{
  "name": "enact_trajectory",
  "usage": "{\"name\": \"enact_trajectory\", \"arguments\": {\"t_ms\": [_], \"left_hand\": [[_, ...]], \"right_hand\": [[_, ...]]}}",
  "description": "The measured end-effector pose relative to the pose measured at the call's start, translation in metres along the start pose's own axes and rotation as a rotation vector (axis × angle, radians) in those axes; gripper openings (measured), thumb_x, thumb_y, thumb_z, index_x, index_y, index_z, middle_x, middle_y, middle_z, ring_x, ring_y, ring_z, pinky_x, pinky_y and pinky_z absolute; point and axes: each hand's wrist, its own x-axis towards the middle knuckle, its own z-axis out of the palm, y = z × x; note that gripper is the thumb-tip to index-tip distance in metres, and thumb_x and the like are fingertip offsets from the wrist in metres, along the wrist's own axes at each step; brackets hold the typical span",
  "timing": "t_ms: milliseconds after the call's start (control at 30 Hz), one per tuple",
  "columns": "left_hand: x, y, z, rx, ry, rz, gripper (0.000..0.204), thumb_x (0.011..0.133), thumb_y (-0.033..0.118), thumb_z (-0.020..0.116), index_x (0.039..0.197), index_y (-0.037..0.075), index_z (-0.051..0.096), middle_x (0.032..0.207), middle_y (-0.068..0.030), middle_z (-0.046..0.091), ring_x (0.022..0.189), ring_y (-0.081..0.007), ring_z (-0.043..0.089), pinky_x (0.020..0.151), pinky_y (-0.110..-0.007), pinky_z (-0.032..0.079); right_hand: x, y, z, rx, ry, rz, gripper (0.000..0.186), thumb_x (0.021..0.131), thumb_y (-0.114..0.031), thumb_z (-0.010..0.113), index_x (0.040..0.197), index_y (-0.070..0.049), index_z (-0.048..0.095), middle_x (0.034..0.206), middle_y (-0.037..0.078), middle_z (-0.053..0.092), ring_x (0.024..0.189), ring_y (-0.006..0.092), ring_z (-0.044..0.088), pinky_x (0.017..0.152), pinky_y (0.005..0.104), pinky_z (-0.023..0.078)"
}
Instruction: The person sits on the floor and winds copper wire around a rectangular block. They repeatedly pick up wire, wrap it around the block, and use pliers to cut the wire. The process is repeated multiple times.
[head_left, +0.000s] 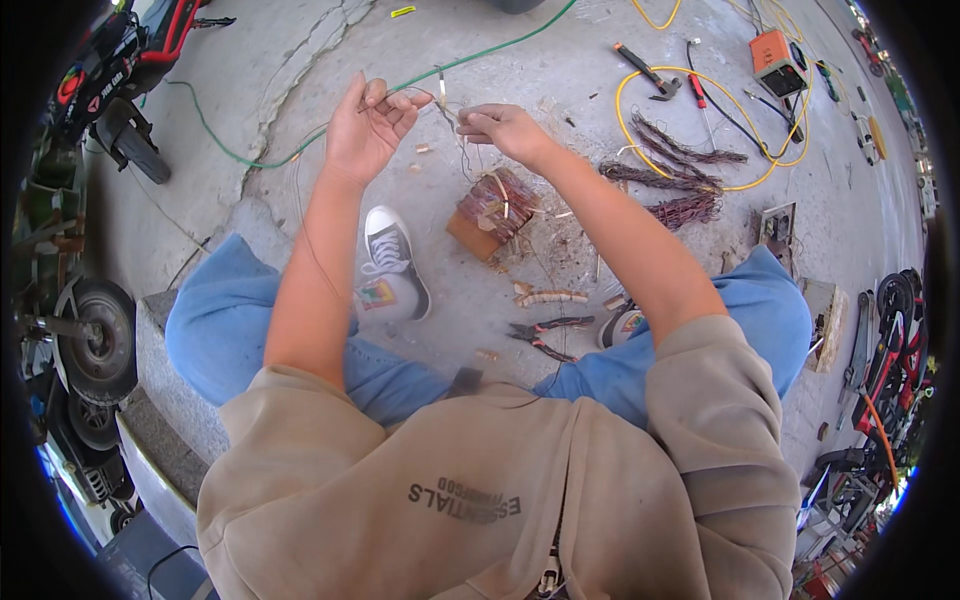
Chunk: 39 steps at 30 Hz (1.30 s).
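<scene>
In the head view, from where I stood, the seated person's left hand (372,130) was raised over the concrete floor (300,50), palm turned upward and fingers curled, a thin wire running by its fingertips; I could not tell whether those fingers were pinched on it or apart; the right hand (505,132), roughly level with it and near it, had thumb and fingertips brought together on thin wires (465,158); these dangled in the gap between the hands, over a block wound with reddish-brown wire (505,200), which lay askew on the floor just below the hands; to its left stood a grey-and-white sneaker (388,260); nearer the person a pair of pliers (545,334) lay with handles spread, close to the other shoe (620,325), and a pale broken strip (552,297) lay between pliers and block; bundles of dark red wire (685,210) were heaped past the right forearm; beyond them were a hammer (655,82) and a red-handled screwdriver (697,92), beside a looped yellow cord (618,105); an orange box (772,50) sat farther right; a green cord (480,47) stretched across the floor behind the hands; a red-and-black two-wheeler (125,60) stood at the far left.
</scene>
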Motion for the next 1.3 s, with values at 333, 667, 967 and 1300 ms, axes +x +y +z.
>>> {"name": "enact_trajectory", "arguments": {"t_ms": [333, 667, 967, 1300], "left_hand": [[-0.007, -0.007, 0.003, -0.104, 0.309, 0.158, 0.037, 0.106, 0.027, 0.026, 0.084, 0.003, 0.045, 0.129, -0.0314, 0.050, 0.128, -0.0390, 0.045, 0.105, -0.042, 0.046], [0.000, -0.052, 0.049, 0.555, -0.014, -0.147, 0.043, 0.100, 0.037, 0.044, 0.117, -0.002, 0.050, 0.124, -0.0243, 0.056, 0.122, -0.0324, 0.052, 0.103, -0.039, 0.043], [-0.023, -0.101, -0.155, 2.040, 0.041, -0.352, 0.047, 0.094, 0.037, 0.049, 0.119, -0.001, 0.059, 0.119, -0.0256, 0.059, 0.116, -0.0391, 0.053, 0.099, -0.043, 0.043], [-0.026, -0.126, -0.143, 2.017, 0.059, -0.558, 0.037, 0.086, 0.031, 0.054, 0.111, 0.006, 0.065, 0.108, -0.0201, 0.066, 0.103, -0.0349, 0.062, 0.091, -0.042, 0.048]], "right_hand": [[-0.029, -0.001, -0.032, -0.314, -0.301, 0.224, 0.026, 0.081, -0.011, 0.060, 0.100, 0.004, 0.069, 0.085, 0.008, 0.070, 0.077, 0.0142, 0.064, 0.073, 0.0268, 0.050], [-0.065, -0.057, -0.105, -0.274, 0.398, -0.040, 0.024, 0.086, -0.030, 0.069, 0.090, -0.006, 0.068, 0.073, -0.002, 0.056, 0.061, 0.0051, 0.047, 0.056, 0.0226, 0.037], [-0.130, -0.096, -0.204, 0.282, 0.494, -0.040, 0.021, 0.089, -0.027, 0.068, 0.090, -0.007, 0.063, 0.062, -0.010, 0.036, 0.052, 0.0023, 0.027, 0.053, 0.0211, 0.027], [-0.334, -0.174, -0.363, -0.259, 0.905, 0.132, 0.023, 0.089, -0.035, 0.066, 0.093, -0.012, 0.064, 0.065, -0.011, 0.036, 0.055, 0.0007, 0.031, 0.054, 0.0193, 0.030]]}}
